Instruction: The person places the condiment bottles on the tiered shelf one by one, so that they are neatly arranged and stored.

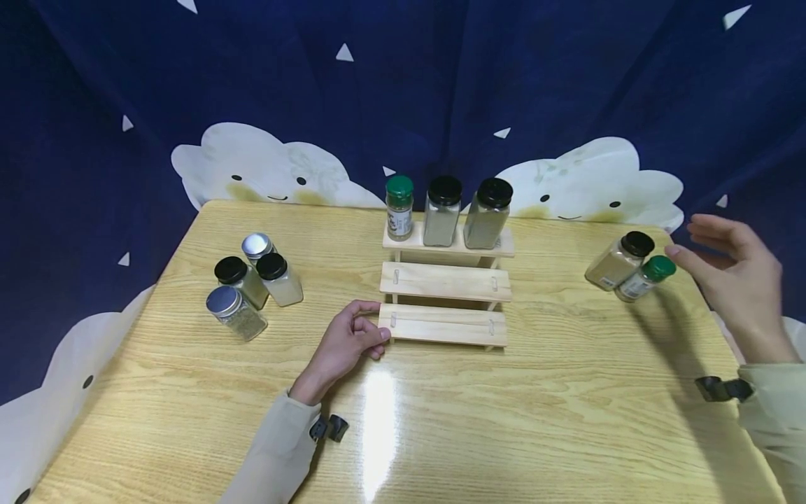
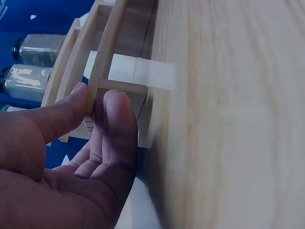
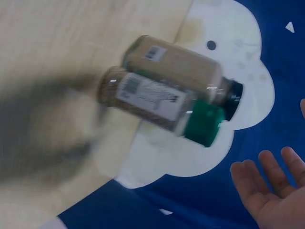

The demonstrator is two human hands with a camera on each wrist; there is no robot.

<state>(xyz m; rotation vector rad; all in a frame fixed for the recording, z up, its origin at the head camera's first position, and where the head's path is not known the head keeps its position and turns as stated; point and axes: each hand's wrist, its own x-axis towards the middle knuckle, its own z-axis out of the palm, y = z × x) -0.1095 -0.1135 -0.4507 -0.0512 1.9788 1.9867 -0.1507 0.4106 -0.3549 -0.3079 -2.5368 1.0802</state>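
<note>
A three-tier wooden spice rack (image 1: 445, 281) stands mid-table. Pinching the left end of its lowest step is my left hand (image 1: 349, 338), thumb on top and fingers underneath, as the left wrist view also shows. On the top step stand a green-capped spice jar (image 1: 399, 217) and two black-capped jars (image 1: 442, 220). At the right, my right hand (image 1: 737, 276) hovers beside a green-capped jar (image 1: 636, 283) and a black-capped jar (image 1: 611, 266) with tan powder. Its fingers are loosely spread and hold nothing. In the right wrist view its fingertips (image 3: 267, 176) are apart from both jars.
Several spice jars with black and silver lids (image 1: 242, 323) cluster on the left of the wooden table (image 1: 504, 434). Behind the table hangs a dark blue cloth (image 1: 403, 91) with white clouds and triangles. The two lower rack steps carry no jars.
</note>
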